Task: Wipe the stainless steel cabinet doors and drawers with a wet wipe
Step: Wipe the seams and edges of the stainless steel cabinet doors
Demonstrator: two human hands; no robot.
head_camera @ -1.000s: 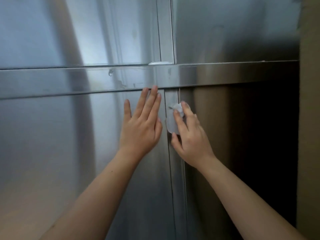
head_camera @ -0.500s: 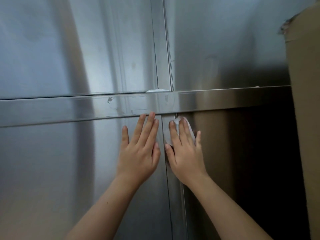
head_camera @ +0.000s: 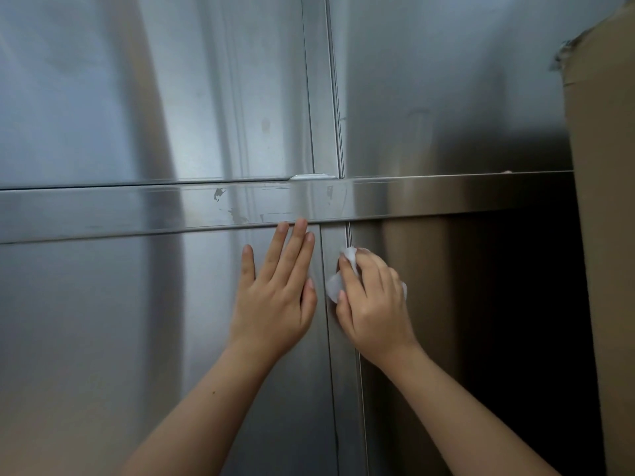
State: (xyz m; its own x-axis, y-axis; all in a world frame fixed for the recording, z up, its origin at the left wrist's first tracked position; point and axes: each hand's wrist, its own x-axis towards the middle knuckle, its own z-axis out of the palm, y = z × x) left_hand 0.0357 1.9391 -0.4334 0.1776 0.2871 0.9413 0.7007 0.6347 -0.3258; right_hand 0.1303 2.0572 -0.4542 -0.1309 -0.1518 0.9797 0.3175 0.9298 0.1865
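Stainless steel cabinet doors fill the view, split by a horizontal steel rail (head_camera: 103, 211) and a vertical strip (head_camera: 335, 338). My left hand (head_camera: 275, 297) lies flat with fingers spread on the lower left door (head_camera: 103, 338), its fingertips touching the rail's lower edge. My right hand (head_camera: 371, 304) presses a crumpled white wet wipe (head_camera: 335, 286) against the vertical strip and the edge of the lower right door (head_camera: 446, 304). Most of the wipe is hidden under my fingers.
A tall brown cardboard box (head_camera: 604, 235) stands against the cabinet at the right edge, shading the lower right door. Scuff marks (head_camera: 226, 204) show on the rail above my left hand. The upper doors (head_camera: 154, 97) rise above the rail.
My right hand has slid the wipe a little to the right and curled over it. My left hand stays flat on the door. The view has tilted upward since the first frame.
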